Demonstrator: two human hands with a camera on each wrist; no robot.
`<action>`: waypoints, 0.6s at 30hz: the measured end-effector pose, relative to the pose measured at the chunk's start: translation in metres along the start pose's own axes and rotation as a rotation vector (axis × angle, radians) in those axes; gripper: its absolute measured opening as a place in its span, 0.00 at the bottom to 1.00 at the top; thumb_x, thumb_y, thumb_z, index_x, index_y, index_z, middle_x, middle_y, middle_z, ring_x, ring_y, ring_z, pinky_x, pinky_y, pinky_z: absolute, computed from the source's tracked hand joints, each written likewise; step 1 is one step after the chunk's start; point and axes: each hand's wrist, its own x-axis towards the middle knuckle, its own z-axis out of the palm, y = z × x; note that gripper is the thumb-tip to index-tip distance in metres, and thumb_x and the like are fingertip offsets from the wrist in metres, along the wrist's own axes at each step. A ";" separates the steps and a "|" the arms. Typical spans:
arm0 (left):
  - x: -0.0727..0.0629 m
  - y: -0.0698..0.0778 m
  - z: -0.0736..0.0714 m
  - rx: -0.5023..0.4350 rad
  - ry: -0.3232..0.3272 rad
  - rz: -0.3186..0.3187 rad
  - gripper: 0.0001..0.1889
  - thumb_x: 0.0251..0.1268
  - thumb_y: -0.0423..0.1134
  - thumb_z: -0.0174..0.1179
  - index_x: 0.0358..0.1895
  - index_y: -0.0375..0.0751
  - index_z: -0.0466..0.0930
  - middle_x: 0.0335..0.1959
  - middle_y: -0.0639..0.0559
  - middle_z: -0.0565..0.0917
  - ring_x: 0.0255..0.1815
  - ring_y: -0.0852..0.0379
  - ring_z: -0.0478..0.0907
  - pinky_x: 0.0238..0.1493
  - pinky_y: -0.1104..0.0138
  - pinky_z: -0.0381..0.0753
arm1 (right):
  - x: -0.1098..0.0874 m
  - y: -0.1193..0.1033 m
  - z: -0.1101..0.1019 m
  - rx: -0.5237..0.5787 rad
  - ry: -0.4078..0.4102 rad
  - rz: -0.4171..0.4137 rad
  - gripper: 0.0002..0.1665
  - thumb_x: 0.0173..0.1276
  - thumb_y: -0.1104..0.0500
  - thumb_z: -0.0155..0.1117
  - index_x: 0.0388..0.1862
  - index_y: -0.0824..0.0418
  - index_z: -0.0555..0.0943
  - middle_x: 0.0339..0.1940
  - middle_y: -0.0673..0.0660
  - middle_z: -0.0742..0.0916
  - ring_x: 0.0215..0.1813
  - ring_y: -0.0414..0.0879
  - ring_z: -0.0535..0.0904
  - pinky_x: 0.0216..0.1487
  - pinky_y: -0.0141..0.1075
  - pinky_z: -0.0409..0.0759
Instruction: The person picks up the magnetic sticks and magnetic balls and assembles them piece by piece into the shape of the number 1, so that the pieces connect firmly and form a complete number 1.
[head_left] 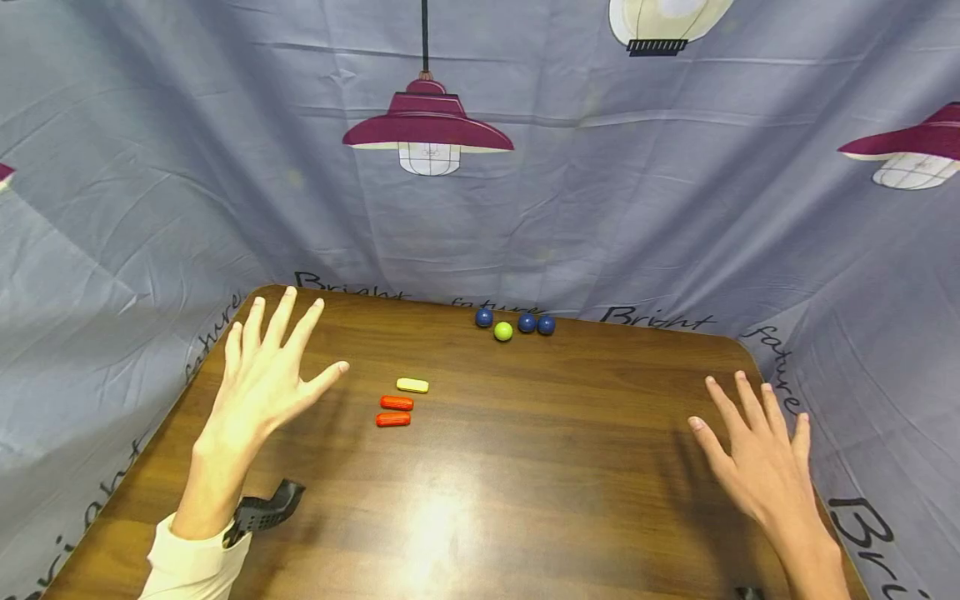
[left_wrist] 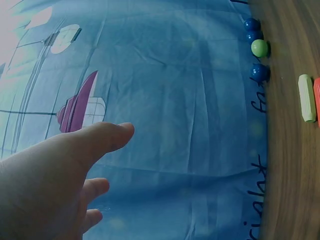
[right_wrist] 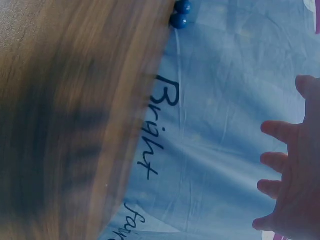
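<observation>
My left hand (head_left: 262,383) is held over the left side of the table, fingers spread and straight, holding nothing. Over the right side, my right hand (head_left: 765,458) is likewise spread with nothing in it. Nearest to the left hand lie a small yellow stick-shaped piece (head_left: 412,385) and two red ones, an upper red piece (head_left: 397,402) and a lower red piece (head_left: 393,419). At the back edge sit a green ball (head_left: 503,332), a blue ball (head_left: 483,317) to its left and two blue balls (head_left: 527,322) to its right. The left wrist view also shows the yellow piece (left_wrist: 307,98).
The brown wooden table (head_left: 525,467) has rounded back corners. A grey-blue cloth (head_left: 585,208) printed with lamps and lettering hangs behind it and along both sides. A black strap mount (head_left: 266,510) is on the left wrist, by a cream sleeve (head_left: 195,562).
</observation>
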 end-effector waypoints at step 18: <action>0.004 0.000 0.041 -0.334 0.011 0.104 0.29 0.68 0.40 0.64 0.70 0.39 0.68 0.67 0.37 0.71 0.67 0.36 0.66 0.63 0.39 0.64 | -0.002 -0.007 0.012 0.232 0.044 0.032 0.29 0.76 0.50 0.59 0.71 0.60 0.70 0.74 0.65 0.67 0.68 0.74 0.62 0.54 0.72 0.60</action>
